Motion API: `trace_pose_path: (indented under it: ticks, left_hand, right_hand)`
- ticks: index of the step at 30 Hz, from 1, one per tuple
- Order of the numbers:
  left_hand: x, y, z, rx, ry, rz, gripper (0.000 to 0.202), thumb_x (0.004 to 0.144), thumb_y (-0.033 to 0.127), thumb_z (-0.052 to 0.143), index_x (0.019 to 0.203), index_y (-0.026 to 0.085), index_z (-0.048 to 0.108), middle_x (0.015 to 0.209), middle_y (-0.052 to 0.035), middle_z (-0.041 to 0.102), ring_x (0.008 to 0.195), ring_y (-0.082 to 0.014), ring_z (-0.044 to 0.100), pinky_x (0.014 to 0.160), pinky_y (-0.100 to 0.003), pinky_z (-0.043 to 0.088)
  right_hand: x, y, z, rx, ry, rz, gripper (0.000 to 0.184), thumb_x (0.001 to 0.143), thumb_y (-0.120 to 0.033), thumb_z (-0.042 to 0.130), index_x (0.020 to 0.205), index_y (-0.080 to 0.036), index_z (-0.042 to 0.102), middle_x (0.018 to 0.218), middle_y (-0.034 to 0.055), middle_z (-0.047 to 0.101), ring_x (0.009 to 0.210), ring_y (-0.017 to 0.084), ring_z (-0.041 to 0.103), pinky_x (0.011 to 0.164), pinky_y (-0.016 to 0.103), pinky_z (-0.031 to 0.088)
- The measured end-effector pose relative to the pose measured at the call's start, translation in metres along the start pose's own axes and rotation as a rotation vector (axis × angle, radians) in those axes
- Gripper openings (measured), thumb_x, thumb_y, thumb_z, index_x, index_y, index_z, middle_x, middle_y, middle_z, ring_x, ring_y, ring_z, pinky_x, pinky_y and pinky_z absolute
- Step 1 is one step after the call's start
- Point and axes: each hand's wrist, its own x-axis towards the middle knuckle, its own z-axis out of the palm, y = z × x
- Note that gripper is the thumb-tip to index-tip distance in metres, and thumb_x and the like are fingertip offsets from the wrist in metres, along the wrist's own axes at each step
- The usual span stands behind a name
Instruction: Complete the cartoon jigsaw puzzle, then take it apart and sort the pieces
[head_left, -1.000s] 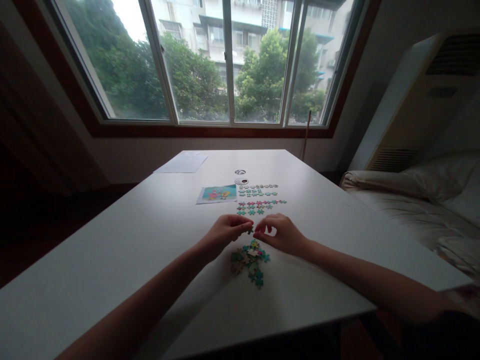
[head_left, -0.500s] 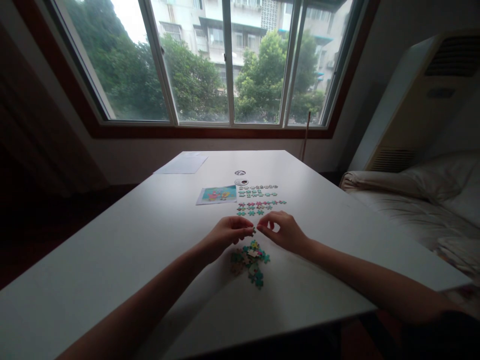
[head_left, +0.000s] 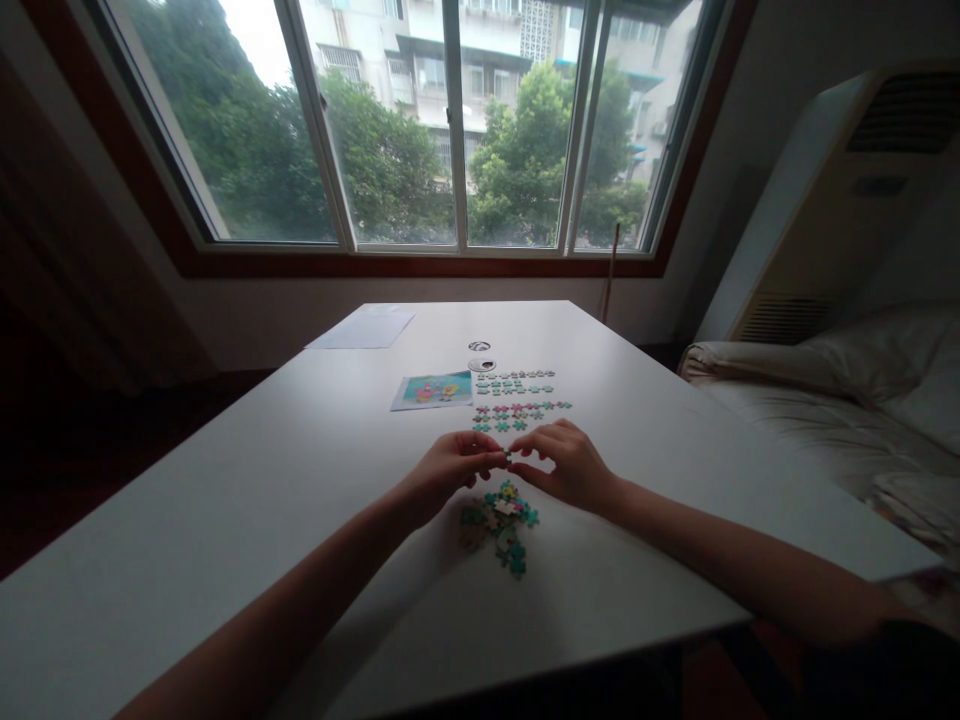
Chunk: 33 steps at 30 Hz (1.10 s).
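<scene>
My left hand pinches a small jigsaw puzzle piece between thumb and fingertips, just above the table. Close on its right is my right hand, thumb and index finger spread apart around the piece's near edge; whether they touch it is hard to see. Below both hands lies a loose pile of jigsaw pieces, mostly green and teal with some yellow and pink. Beyond the hands, more pieces are laid out in rows. A picture card with colourful cartoon figures lies left of those rows.
All of this rests on a long white table. Two small round items lie behind the rows, and paper sheets lie at the far left. A pale sofa stands on the right, with a window ahead.
My right thumb and index finger have parted and moved left, close up to the piece. My left hand keeps its pinch, and the piece appears slightly turned.
</scene>
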Motion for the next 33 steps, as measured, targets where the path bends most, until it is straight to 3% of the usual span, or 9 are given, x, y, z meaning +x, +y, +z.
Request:
trace_pose_path:
  ticks: [8,14,22,33]
  left_hand:
    - [0.002,0.007,-0.004,0.200,0.115,0.026,0.020,0.063,0.030,0.064,0.070,0.013,0.056,0.064,0.0000,0.058,0.053,-0.0071,0.046,0.047,-0.019,0.033]
    - [0.006,-0.001,-0.009,0.316,0.102,0.108,0.018,0.065,0.029,0.061,0.069,0.013,0.056,0.061,0.0005,0.057,0.055,-0.0087,0.049,0.053,-0.021,0.038]
    - [0.005,-0.006,-0.016,0.704,0.130,0.268,0.015,0.071,0.028,0.055,0.073,0.014,0.060,0.066,-0.0009,0.060,0.061,-0.0111,0.052,0.057,-0.022,0.040]
    - [0.003,-0.005,-0.016,0.810,0.142,0.307,0.013,0.072,0.025,0.053,0.073,0.015,0.060,0.066,0.0000,0.060,0.061,-0.0110,0.052,0.057,-0.021,0.039]
  right_hand:
    - [0.002,0.026,-0.008,-0.067,0.117,-0.033,0.018,0.079,-0.036,0.055,0.087,-0.020,0.060,0.071,-0.0003,0.062,0.065,0.011,0.055,0.070,0.026,0.035]
    - [0.000,0.046,-0.006,-0.036,0.151,0.049,0.019,0.077,-0.035,0.058,0.088,-0.020,0.060,0.069,-0.0010,0.061,0.057,0.009,0.051,0.067,0.025,0.038]
    - [0.001,0.048,-0.008,0.015,0.158,0.074,0.019,0.078,-0.033,0.057,0.091,-0.019,0.059,0.071,-0.0008,0.062,0.057,0.009,0.051,0.068,0.026,0.040]
    - [0.002,0.047,-0.009,0.000,0.177,0.082,0.018,0.078,-0.032,0.057,0.091,-0.019,0.059,0.071,-0.0007,0.061,0.057,0.009,0.051,0.068,0.025,0.039]
